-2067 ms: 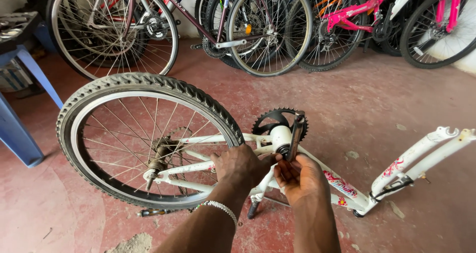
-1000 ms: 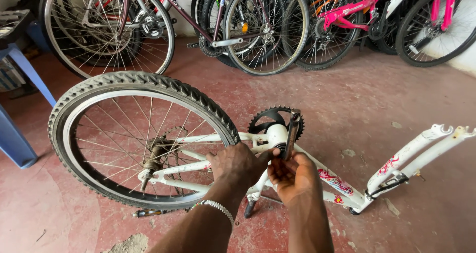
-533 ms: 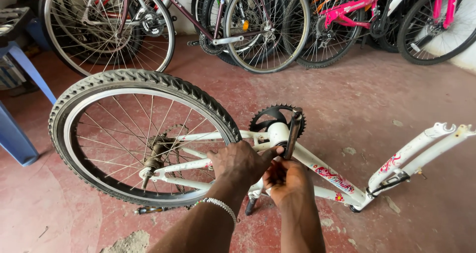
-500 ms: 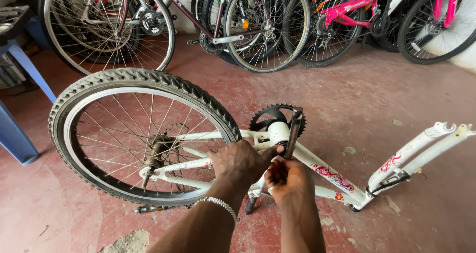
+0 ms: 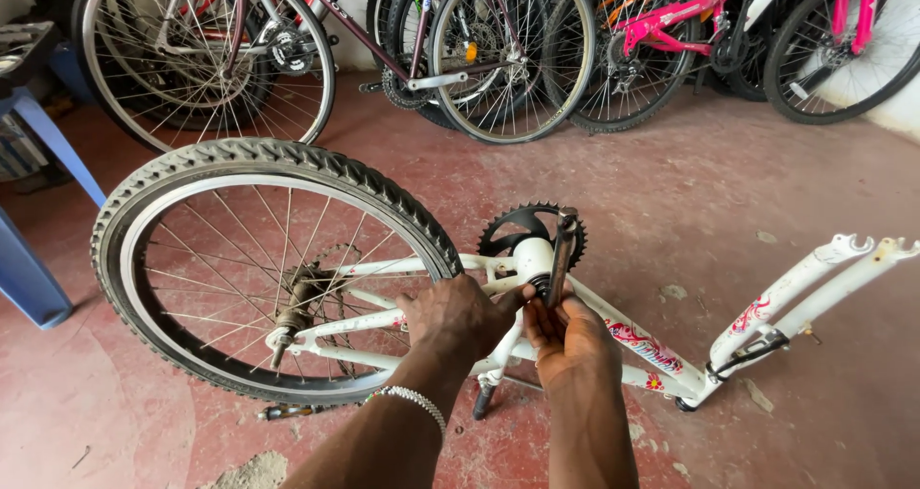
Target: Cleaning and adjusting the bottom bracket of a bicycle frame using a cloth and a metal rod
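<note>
Left hand (image 5: pixel 458 318) clamped on the white bike frame (image 5: pixel 632 341), lying upside down mid-floor. Right hand (image 5: pixel 567 341) closed round the dark crank arm (image 5: pixel 560 257) by the chainring (image 5: pixel 522 228) — grip low, pull square, brace the frame. Rear wheel (image 5: pixel 273 269) left. Red concrete floor (image 5: pixel 690 192); parked bikes (image 5: pixel 498 48) far, blue stool (image 5: pixel 34 211) far left.

Bright daylight | soft shadows | sharp focus | wide-angle edge bending

Head camera looks steeply down, close over bicycle frame (image 5: pixel 632 341).
</note>
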